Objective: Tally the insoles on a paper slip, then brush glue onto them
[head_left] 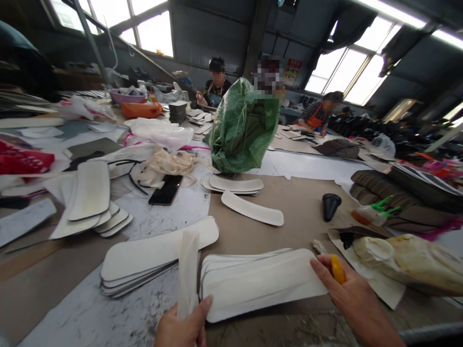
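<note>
My left hand (183,325) at the bottom edge grips a narrow white strip (188,270) that stands upright. My right hand (349,294) holds a brush with a yellow handle (337,268), its bristle end (320,247) pointing away, and its fingers rest on the right end of a fanned stack of white oblong pieces (253,282). A second stack of the same white pieces (152,253) lies just to the left. One single white piece (253,208) lies further out on brown paper.
A green plastic bag (244,127) stands mid-table. A black phone (166,189), a black cone (331,206), a glue-covered bag (412,262) and more white piece stacks (90,202) lie around. Two other people sit at the far end of the table.
</note>
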`<state>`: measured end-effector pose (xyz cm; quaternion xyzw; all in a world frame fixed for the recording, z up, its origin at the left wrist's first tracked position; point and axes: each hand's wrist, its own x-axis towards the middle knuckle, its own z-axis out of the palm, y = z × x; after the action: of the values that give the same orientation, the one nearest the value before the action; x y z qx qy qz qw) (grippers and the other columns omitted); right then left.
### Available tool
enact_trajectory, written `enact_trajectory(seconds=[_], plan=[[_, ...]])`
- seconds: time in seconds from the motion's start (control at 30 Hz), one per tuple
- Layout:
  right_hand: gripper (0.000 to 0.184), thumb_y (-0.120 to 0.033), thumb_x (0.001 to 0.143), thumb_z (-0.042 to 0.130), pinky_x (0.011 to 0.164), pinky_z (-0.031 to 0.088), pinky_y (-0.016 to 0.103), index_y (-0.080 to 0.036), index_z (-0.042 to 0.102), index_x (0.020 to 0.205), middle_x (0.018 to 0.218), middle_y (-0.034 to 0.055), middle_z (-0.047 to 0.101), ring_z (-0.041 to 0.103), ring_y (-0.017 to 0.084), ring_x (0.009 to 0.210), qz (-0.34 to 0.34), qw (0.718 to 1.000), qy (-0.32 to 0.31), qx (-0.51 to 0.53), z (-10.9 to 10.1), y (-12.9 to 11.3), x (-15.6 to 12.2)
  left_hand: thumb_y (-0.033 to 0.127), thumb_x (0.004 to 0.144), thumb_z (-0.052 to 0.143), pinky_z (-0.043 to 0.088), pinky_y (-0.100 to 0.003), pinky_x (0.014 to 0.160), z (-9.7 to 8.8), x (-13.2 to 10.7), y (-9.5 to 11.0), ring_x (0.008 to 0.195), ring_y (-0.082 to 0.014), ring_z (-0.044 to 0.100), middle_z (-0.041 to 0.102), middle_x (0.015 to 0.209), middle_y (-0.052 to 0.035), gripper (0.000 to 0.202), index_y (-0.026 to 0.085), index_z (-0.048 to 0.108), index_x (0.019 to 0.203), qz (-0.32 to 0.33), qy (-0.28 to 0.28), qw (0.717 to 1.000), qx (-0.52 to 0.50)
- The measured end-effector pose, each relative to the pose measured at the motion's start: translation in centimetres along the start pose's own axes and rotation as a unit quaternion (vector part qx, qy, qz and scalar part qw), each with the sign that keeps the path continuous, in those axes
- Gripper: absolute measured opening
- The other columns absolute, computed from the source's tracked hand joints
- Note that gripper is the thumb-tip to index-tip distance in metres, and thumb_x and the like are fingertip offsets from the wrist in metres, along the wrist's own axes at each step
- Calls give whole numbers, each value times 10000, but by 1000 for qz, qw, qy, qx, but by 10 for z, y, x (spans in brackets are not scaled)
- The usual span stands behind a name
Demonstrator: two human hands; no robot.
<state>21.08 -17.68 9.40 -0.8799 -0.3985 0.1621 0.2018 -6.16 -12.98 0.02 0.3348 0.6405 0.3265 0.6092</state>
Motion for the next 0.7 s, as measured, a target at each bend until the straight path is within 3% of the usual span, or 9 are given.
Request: enact_trajectory(seconds=[0.17,0.3,0.5,0.57,0.7], plan=[[368,-582,764,418,700,463,338,-256,588,764,770,59,673,622,264,782,-6,998,-50,-44,3,1,0,497,526,729,327,-231,273,4,-13,11,218,-133,391,402,244,55,399,195,468,511,-18,8,995,-101],[392,-583,803,324,741,440,361,-264,551,793,787,62,669,608,266,812,-20,999,-8,-27,11,2,-9,466,522,736,348,-228,243,4,-18,15,213,-120,369,395,251,89,392,181,498,646,-13,12,990,-142],[375,-589,726,399,744,440,336,-252,557,770,821,53,660,603,258,830,-3,1000,16,13,10,-7,-19,479,563,696,305,-189,253,-1,-18,13,208,-94,360,384,239,69,377,187,459,536,0,-5,994,-109],[366,-588,737,413,686,451,319,-254,560,768,698,24,632,600,235,723,16,999,13,40,8,-6,-22,483,581,677,298,-189,261,-5,-16,12,210,-97,368,394,245,62,363,183,476,545,2,-13,996,-87],[529,-668,741,440,479,454,307,-209,578,965,494,-16,523,543,208,489,47,994,-33,89,10,13,-24,496,600,657,324,-211,269,-16,-16,13,229,-106,378,386,266,65,363,199,461,530,1,-47,998,-48]])
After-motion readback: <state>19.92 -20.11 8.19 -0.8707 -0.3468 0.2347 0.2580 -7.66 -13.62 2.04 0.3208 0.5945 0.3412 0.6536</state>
